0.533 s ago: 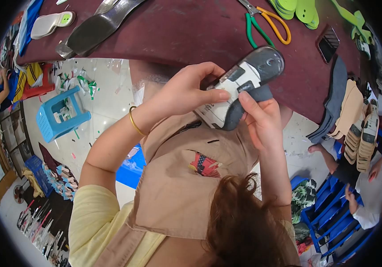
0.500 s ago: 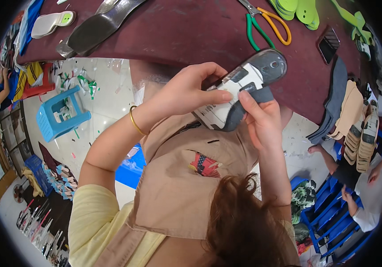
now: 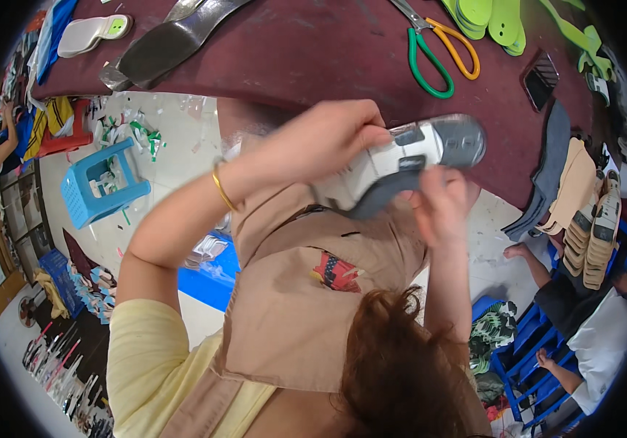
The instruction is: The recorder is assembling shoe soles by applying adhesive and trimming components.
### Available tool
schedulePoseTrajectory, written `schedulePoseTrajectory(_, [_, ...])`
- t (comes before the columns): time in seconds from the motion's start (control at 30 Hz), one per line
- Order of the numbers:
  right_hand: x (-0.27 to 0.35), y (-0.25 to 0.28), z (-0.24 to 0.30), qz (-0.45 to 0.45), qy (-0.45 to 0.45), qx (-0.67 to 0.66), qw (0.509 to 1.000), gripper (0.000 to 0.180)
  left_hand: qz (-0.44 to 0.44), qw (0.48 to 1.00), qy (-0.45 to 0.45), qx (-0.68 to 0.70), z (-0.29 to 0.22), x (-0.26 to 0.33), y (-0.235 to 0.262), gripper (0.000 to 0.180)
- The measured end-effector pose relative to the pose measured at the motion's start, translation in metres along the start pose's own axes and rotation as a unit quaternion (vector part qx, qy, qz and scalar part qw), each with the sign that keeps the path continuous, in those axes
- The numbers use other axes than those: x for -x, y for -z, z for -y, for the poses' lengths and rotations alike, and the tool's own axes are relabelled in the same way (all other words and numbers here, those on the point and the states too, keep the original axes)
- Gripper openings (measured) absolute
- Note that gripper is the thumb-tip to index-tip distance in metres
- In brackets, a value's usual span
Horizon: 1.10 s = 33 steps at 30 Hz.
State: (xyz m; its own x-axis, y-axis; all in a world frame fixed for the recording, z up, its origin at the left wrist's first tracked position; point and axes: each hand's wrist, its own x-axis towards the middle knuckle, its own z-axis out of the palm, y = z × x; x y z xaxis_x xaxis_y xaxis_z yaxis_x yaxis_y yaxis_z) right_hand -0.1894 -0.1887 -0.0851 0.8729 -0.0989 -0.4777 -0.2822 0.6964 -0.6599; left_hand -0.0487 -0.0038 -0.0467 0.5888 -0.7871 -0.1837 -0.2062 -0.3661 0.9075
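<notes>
Over my lap, at the table's near edge, is a shoe sole piece (image 3: 441, 139). It has a dark grey rounded end, a white middle with grey patches and a glossy clear rim. My left hand (image 3: 346, 135) is closed on its left side, thumb on top of the white part. At the near side a dark grey flexible strip (image 3: 382, 193) curves away from the white part. My right hand (image 3: 441, 204), blurred by motion, pinches this strip near the rounded end. Its fingertips are partly smeared.
On the dark red table (image 3: 313, 58) lie scissors (image 3: 430, 55) with green and orange handles, a glossy dark shoe last (image 3: 164, 55), green sole pieces (image 3: 503, 22) and a phone (image 3: 539, 80). Grey and beige pieces (image 3: 572, 179) hang at the right edge. A blue stool (image 3: 83, 193) stands left; another person (image 3: 605, 343) sits right.
The sole piece has turned, its rounded end swinging right and down. My left hand has shifted up, and my right hand has moved slightly right and down along the grey strip.
</notes>
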Motion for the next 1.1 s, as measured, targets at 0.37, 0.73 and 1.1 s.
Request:
schedulePoseTrajectory(0.37, [-0.026, -0.028, 0.043, 0.085, 0.017, 0.145, 0.986, 0.034, -0.317, 0.887, -0.307, -0.135, -0.025, -0.047, 0.03, 0.029])
schedulePoseTrajectory(0.73, [-0.025, -0.036, 0.013, 0.088, 0.17, 0.129, 0.973, 0.035, -0.101, 0.819, 0.063, 0.562, -0.002, -0.01, -0.012, 0.035])
schedulePoseTrajectory(1.1, [-0.029, -0.044, 0.022, 0.057, 0.149, 0.143, 0.977, 0.035, -0.089, 0.86, 0.101, 0.492, 0.007, -0.01, -0.012, 0.036])
